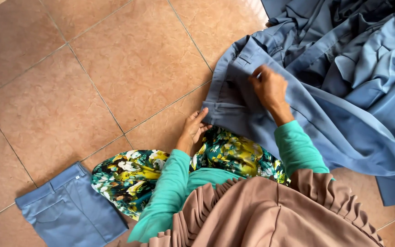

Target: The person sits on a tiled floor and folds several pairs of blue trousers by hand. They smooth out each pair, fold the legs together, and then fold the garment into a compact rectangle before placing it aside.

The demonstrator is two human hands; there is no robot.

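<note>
Head view: blue trousers (234, 107) spread on tiled floor (115, 68), waistband end toward person's lap. Left hand (194, 130) at waistband corner, fingers loosely extended, touching cloth edge; firm grip cannot be told. Right hand (269, 88) on trouser top, fingers curled, pinching fabric. Heap of blue cloth (357, 55) just beyond, at right. Folded blue trousers (69, 210) lying well apart, lower left. Floral skirt (133, 176) over knees.

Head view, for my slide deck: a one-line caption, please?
Left hand and right hand smoothing blue trousers on a tiled floor.
</note>
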